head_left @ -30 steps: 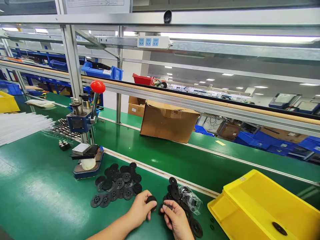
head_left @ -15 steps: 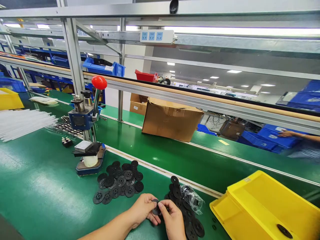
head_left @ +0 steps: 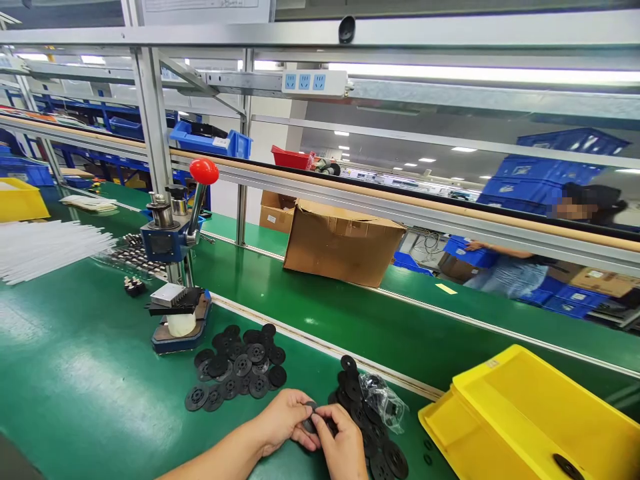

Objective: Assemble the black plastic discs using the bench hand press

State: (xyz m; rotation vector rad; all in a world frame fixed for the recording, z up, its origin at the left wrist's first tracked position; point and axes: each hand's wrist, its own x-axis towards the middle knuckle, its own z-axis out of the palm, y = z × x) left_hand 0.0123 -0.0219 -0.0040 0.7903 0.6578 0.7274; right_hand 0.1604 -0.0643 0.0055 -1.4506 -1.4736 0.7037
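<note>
Low in the head view, my left hand (head_left: 284,419) pinches a black plastic disc (head_left: 309,423) by its edge. My right hand (head_left: 344,443) closes on the same disc from the other side, thumb and fingertips against it. My fingers cover much of the disc, and whether a smaller part is between them I cannot tell. Left of my hands lies a spread of similar black discs with holes (head_left: 243,365). Beside and beyond my right hand is a heap of black discs (head_left: 396,460), with a clear plastic bag (head_left: 383,400) on it.
A hand press (head_left: 173,243) with a red knob stands at left on the green bench (head_left: 95,380). A yellow bin (head_left: 500,427) holding a black ring is at right. Two small black rings lie beside it. A cardboard box (head_left: 343,243) stands behind. Another person is beyond the rail.
My hands stay nearly in place, still holding the disc with slight finger movement. The view has tilted up slightly. The person in the background has moved left, pulling a blue crate along.
</note>
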